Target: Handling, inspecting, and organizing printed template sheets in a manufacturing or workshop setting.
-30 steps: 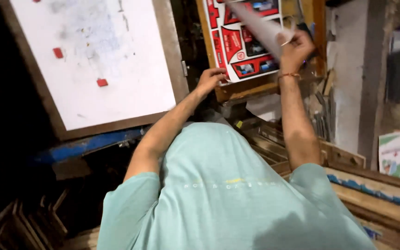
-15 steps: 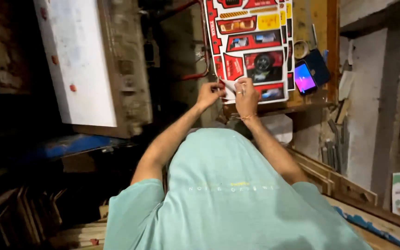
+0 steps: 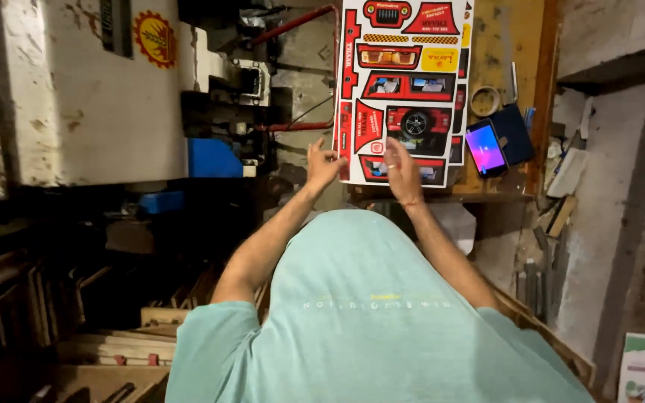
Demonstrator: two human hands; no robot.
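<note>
Head view: the printed sheet [image 3: 403, 89], a white card carrying red, yellow and black cut-out panels with toy-vehicle pictures, lies flat on the wooden bench [image 3: 498, 45] in the upper centre of the frame. Its long axis runs along the 12-to-6 o'clock line, directly away from the person's body; its short edge is the near edge.

The left hand [image 3: 324, 166] rests at the sheet's near left corner, at about 7 o'clock from the sheet's centre. Its fingers are spread and extended, with the fingertips touching the left edge of the card. No pinch is visible.

The right hand [image 3: 402, 168] lies flat on top of the sheet near the bottom edge, at about 6 o'clock from the sheet's centre. Its fingers are held close together and appear pressed down on the printed surface, palm down.

Both hands contact the near end of the sheet. The right hand is over the card; the left hand is at its border. The whole far length of the sheet extends towards 12 o'clock from both hands, with nothing resting on it.

Adjacent items: a phone [image 3: 485, 148] with a lit screen lies just beside the sheet at 3 o'clock from the right hand, against a dark blue case or pouch [image 3: 515, 131]. A roll of tape [image 3: 484, 101] lies above the phone. A large machine [image 3: 76, 97] with worn cream panels stands well apart at 9 o'clock.
</note>
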